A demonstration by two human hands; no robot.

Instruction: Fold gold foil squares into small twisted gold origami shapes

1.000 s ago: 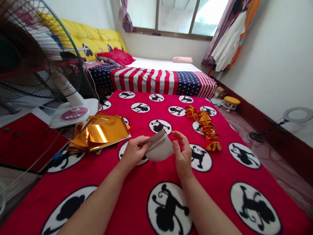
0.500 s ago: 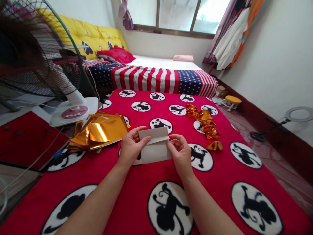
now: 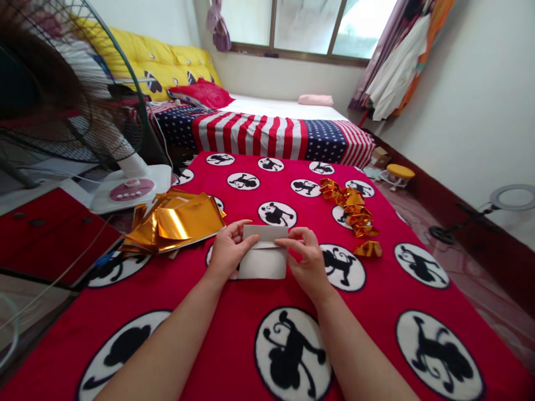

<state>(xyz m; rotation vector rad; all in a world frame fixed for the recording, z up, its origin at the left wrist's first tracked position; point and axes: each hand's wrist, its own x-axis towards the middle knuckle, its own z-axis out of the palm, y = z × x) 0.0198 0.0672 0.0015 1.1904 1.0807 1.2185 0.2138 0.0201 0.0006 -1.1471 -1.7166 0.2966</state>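
A sheet of paper [image 3: 262, 264], pale grey on the side facing me, has its far part folded over along a crosswise crease. My left hand [image 3: 229, 249] pinches its left edge, thumb on top by the crease and fingers behind. At the right edge, my right hand [image 3: 308, 257] has its fingers curled around the paper, with a fingertip lying on the crease. To the left lies a loose pile of shiny gold paper sheets [image 3: 190, 220]. Several folded gold paper pieces [image 3: 357, 211] form a row on the right, and a single folded gold piece [image 3: 368, 249] lies nearest me.
A red blanket with monkey prints [image 3: 200, 345] covers the surface under my hands. An electric fan [image 3: 136, 186] stands at the left, its blades blurred. Beyond is a bed with a flag-patterned cover [image 3: 267, 133]. A yellow stool [image 3: 399, 171] and ring light [image 3: 512, 197] stand right.
My right hand's finger has moved left onto the crease, away from the paper's right edge. The folded flap looks flatter. My left hand keeps its pinch.
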